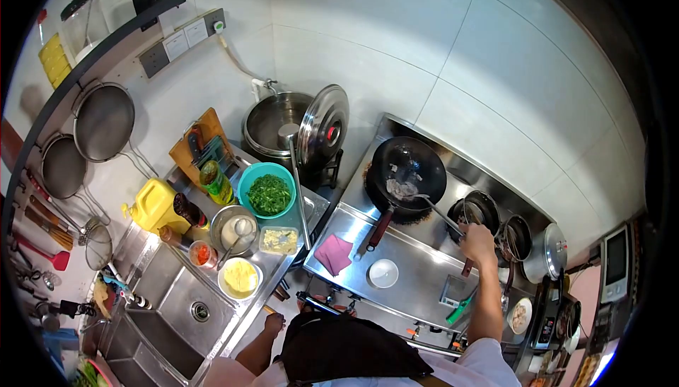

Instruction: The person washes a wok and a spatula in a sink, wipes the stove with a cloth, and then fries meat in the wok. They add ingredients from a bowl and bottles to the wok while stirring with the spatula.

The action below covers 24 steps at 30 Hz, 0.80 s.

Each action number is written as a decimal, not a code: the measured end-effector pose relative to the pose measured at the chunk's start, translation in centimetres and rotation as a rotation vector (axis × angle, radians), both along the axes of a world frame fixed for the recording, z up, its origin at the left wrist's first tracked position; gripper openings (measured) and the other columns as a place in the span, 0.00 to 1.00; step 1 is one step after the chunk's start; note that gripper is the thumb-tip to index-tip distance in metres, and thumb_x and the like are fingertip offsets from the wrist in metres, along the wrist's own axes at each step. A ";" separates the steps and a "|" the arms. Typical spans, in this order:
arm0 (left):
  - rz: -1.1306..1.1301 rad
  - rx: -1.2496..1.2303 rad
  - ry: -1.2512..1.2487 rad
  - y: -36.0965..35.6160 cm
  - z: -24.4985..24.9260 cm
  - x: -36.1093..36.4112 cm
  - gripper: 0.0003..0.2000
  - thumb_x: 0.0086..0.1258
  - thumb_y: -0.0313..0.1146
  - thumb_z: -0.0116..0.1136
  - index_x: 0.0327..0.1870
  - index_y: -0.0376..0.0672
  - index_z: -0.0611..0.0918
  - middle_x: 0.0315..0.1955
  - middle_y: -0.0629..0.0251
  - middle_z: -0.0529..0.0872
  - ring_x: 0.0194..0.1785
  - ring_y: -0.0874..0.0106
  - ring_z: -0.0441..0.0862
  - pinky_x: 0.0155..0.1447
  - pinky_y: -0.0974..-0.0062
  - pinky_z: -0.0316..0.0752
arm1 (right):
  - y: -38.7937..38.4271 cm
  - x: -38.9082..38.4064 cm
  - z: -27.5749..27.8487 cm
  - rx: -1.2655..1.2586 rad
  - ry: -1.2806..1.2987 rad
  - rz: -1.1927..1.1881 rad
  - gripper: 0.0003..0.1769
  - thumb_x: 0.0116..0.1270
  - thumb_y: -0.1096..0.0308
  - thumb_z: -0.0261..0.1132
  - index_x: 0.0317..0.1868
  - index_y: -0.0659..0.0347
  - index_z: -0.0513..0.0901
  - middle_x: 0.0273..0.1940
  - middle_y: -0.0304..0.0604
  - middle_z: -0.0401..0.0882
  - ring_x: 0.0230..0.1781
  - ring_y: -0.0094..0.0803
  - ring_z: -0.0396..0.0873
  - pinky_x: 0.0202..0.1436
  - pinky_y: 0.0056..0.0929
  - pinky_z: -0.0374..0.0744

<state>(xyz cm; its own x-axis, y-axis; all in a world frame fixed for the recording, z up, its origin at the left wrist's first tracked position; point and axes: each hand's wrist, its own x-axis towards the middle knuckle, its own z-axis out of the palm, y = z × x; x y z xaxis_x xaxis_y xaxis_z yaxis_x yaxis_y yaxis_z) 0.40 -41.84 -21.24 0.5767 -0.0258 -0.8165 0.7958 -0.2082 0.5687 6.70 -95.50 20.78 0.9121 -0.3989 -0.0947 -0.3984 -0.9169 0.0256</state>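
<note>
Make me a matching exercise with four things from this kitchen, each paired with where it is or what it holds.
1 wok
2 teal bowl
3 pink cloth
4 ladle

A gripped by the right hand
B flat on the steel counter
C black, with pale food inside
D full of chopped greens

Pairs: 1-C, 2-D, 3-B, 4-A

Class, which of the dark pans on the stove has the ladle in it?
The large black wok, leftmost of the three; the ladle held by the right hand reaches into it.
</note>
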 end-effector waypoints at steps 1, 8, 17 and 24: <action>0.003 -0.012 -0.009 -0.1 0.5 0.1 0.07 0.68 0.29 0.48 0.33 0.39 0.78 0.27 0.62 0.83 0.24 0.71 0.81 0.23 0.76 0.74 | 0.0 0.0 0.0 0.016 0.029 0.019 0.20 0.55 0.69 0.63 0.50 0.51 0.83 0.37 0.56 0.82 0.41 0.51 0.81 0.46 0.47 0.78; 0.060 -0.106 -0.011 -0.8 -0.1 0.5 0.06 0.66 0.30 0.48 0.35 0.40 0.79 0.27 0.63 0.82 0.23 0.70 0.80 0.23 0.75 0.73 | -0.5 4.3 -10.2 0.095 -0.270 -0.099 0.19 0.60 0.67 0.61 0.53 0.53 0.80 0.38 0.56 0.82 0.41 0.53 0.81 0.46 0.50 0.78; -0.158 0.031 -0.064 0.1 0.1 -0.4 0.08 0.70 0.29 0.45 0.34 0.38 0.78 0.27 0.62 0.83 0.24 0.73 0.81 0.23 0.77 0.76 | 0.0 4.3 -10.5 0.134 -0.147 -0.079 0.22 0.59 0.68 0.62 0.56 0.49 0.79 0.37 0.59 0.81 0.41 0.55 0.80 0.46 0.49 0.78; -0.011 0.027 0.015 0.8 -0.3 -1.2 0.07 0.69 0.29 0.47 0.32 0.39 0.78 0.26 0.62 0.83 0.23 0.73 0.81 0.23 0.76 0.75 | 0.2 -0.1 -2.2 -0.062 -0.029 0.025 0.19 0.55 0.68 0.63 0.49 0.50 0.83 0.36 0.53 0.83 0.40 0.49 0.81 0.44 0.45 0.79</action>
